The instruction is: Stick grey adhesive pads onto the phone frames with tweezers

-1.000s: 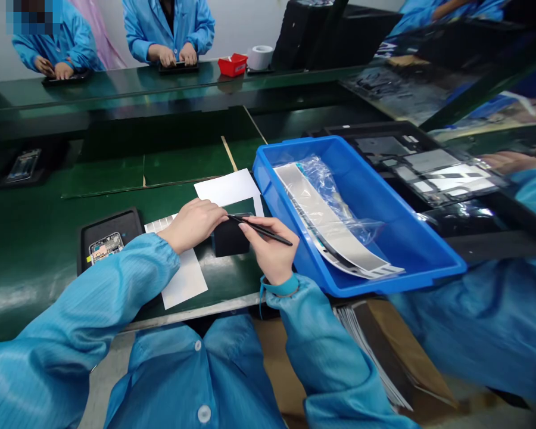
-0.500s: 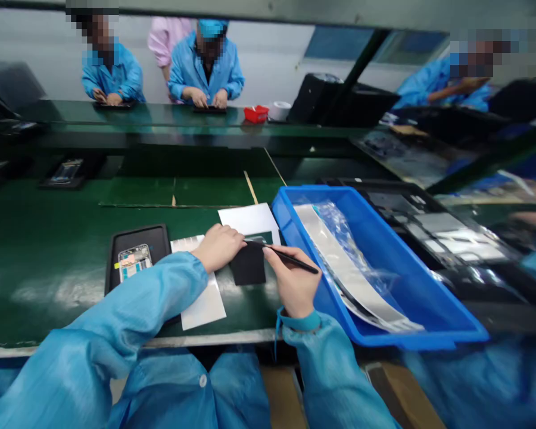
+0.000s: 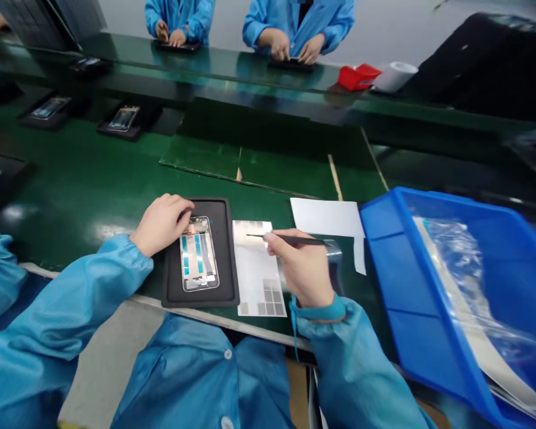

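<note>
A pair of black tweezers is pinched in my right hand, points to the left. Their tips hover over or touch the upper part of a white sticker sheet; I cannot tell which. Grey squares show at the sheet's lower end. Left of it a phone frame, with blue-green and silver strips inside, lies in a black tray. My left hand is at the phone's upper left edge, its fingers bent, thumb and forefinger apart. Behind my right hand a dark piece with clear film is partly hidden.
A blue bin at the right holds long pale strips and clear plastic. White paper lies beside it. More phones in black trays sit at the far left. Two co-workers sit across, near a red box and a white roll.
My left hand has left the black square and moved left to the phone. My right hand has carried the tweezers left over the sticker sheet. The view has swung left and down.
</note>
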### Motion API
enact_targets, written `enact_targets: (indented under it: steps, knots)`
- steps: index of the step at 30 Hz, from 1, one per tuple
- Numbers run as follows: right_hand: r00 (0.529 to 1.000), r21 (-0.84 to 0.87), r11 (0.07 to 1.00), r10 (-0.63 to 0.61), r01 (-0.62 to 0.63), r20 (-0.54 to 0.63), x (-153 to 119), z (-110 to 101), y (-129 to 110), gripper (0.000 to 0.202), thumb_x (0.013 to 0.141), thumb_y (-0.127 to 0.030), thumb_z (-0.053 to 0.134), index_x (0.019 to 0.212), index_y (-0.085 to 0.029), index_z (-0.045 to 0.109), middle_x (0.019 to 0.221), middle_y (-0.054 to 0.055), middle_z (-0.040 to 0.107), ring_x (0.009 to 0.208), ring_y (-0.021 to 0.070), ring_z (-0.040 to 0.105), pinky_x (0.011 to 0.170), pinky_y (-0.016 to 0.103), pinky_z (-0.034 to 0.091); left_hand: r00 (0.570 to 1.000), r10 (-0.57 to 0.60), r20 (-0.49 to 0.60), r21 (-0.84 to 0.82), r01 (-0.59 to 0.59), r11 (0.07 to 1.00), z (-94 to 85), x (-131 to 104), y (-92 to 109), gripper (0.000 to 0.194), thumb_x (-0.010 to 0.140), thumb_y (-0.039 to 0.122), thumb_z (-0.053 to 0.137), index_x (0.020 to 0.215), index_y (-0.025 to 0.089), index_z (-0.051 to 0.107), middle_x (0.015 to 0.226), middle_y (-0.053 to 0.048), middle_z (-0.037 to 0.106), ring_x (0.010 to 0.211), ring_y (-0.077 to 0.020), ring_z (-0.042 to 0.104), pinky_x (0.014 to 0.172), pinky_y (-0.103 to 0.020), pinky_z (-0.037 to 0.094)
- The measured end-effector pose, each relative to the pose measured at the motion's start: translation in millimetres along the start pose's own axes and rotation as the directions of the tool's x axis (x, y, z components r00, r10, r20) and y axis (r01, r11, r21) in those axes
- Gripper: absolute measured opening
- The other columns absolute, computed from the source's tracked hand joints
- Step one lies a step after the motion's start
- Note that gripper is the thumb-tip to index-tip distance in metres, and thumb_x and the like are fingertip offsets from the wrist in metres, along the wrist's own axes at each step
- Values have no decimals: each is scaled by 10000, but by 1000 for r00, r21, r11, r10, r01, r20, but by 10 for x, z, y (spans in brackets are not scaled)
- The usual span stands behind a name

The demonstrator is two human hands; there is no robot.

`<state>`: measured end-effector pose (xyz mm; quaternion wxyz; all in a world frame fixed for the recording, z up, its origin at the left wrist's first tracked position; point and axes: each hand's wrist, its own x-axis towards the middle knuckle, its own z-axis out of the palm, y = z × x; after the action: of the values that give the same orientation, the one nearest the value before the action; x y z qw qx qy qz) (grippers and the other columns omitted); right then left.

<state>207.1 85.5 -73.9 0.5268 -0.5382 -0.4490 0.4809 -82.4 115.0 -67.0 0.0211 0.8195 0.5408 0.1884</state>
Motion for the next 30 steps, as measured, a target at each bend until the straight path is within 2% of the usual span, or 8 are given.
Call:
enact_targets:
  steps: [2,5,9,14,22,30]
  knots:
    - [994,-5,998,55,-55,96,68,299,1,224,655,-316,873,716,-157,729,574,8,664,544,137,604,547,286,505,1000,14,-13,-88,-15,996,87,-187,-160,211,951,228,496,1043,163,674,1033,-71,708,943,-224,603,875,-386,495]
    - [970,-37,992,129,-124,205,165,683,16,295,615,-355,894,725,-142,722,559,15,669,520,141,606,508,278,499,997,61,-53,-158,-69,985,213,-338,-233,211,949,228,504,1054,166,675,1060,-81,693,1011,-223,588,921,-393,499]
    - [932,-114,978,200,-173,303,241,964,23,354,576,-398,912,713,-134,719,541,16,664,497,130,589,501,271,504,993,112,-41,-173,-118,978,233,-418,-244,222,951,239,518,1088,164,676,1104,-95,686,1068,-234,587,945,-408,507]
    - [929,-195,965,230,-177,292,234,1051,52,360,590,-433,899,712,-148,716,543,13,659,497,136,587,491,273,501,983,184,-25,-167,-185,968,181,-498,-244,238,946,232,524,1110,163,681,1148,-112,684,1145,-256,585,971,-427,514]
    - [951,-286,952,185,-111,248,198,1067,101,275,642,-378,875,734,-159,735,686,48,729,572,159,639,564,289,532,984,181,-2,-121,-179,976,184,-510,-191,255,956,217,492,1109,160,687,1176,-124,675,1164,-280,583,961,-445,524]
    - [957,-333,941,143,-53,251,193,1049,130,232,686,-368,842,743,-170,737,707,53,741,589,173,656,566,295,530,987,159,6,-116,-157,981,171,-509,-170,253,950,210,492,1105,178,689,1165,-120,680,1159,-285,590,933,-452,528]
